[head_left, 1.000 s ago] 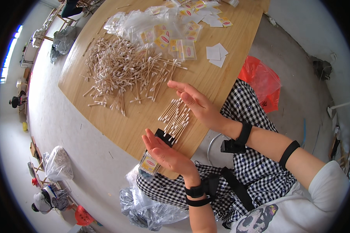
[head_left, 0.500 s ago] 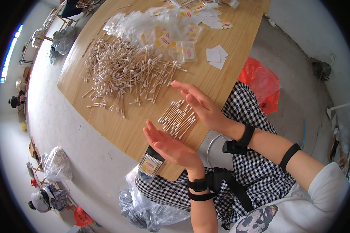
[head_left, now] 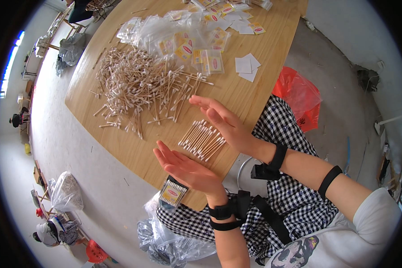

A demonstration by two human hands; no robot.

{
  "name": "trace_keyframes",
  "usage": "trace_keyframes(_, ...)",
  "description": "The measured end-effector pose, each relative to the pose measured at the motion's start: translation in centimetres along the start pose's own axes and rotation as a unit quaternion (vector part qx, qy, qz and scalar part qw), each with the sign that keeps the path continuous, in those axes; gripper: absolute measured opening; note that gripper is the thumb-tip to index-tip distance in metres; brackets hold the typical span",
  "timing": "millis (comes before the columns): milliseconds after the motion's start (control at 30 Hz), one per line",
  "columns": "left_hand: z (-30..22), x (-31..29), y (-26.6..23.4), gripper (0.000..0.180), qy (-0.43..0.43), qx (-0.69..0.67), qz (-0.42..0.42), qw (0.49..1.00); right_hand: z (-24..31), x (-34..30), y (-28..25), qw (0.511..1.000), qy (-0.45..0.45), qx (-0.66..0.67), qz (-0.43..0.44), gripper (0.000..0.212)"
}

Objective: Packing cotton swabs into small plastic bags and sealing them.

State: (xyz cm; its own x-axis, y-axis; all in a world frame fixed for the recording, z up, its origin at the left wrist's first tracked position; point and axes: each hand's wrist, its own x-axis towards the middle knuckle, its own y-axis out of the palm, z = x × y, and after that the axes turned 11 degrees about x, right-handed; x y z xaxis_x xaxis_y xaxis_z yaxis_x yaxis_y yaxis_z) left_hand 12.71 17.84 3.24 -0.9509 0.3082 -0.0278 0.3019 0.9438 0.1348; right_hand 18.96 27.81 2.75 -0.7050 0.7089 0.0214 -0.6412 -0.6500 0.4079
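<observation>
A row of cotton swabs (head_left: 202, 140) lies side by side on the wooden table near its front corner. My left hand (head_left: 188, 171) is held upright along one end of the row, fingers straight and nothing in it. On the other side, my right hand (head_left: 227, 126) faces it, fingers extended and also holding nothing; its edge is by the swab tips. A large loose heap of cotton swabs (head_left: 131, 85) lies farther back. Beside my left wrist, a filled packet of cotton swabs (head_left: 172, 193) sits at the table's corner.
Clear plastic bags (head_left: 149, 33) and printed cards (head_left: 183, 48) pile up behind the heap. White paper cards (head_left: 247, 66) lie to the right on the table (head_left: 263, 85). A red plastic bag (head_left: 298, 96) is beyond the right edge; a grey plastic bag (head_left: 158, 245) hangs low left.
Both hands have shifted slightly left. The swabs between them now lie in a neater, more even row, with their tips better lined up.
</observation>
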Motion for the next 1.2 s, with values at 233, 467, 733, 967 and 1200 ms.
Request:
trace_keyframes(233,0.7,1.0,-0.3,0.068,-0.004,-0.012,0.033,0.999,-0.4,0.9,1.5,0.999,0.02,-0.002,0.042,0.068)
trace_keyframes(467,0.6,1.1,-0.6,0.068,-0.001,-0.002,0.047,0.999,-0.4,1.3,0.9,0.995,0.051,-0.005,0.085,0.071)
trace_keyframes(733,1.0,-1.5,-1.6,0.066,0.035,0.038,0.033,0.998,0.3,-1.2,-0.5,0.999,0.027,0.006,0.039,0.079)
trace_keyframes(967,0.6,-1.9,-0.5,0.065,0.014,0.014,0.022,1.0,-0.2,-1.3,0.5,0.998,0.03,0.02,0.053,0.08)
trace_keyframes(1200,0.6,-1.6,0.1,0.064,0.015,0.002,0.016,1.0,0.3,0.0,0.9,0.995,0.05,0.018,0.08,0.078)
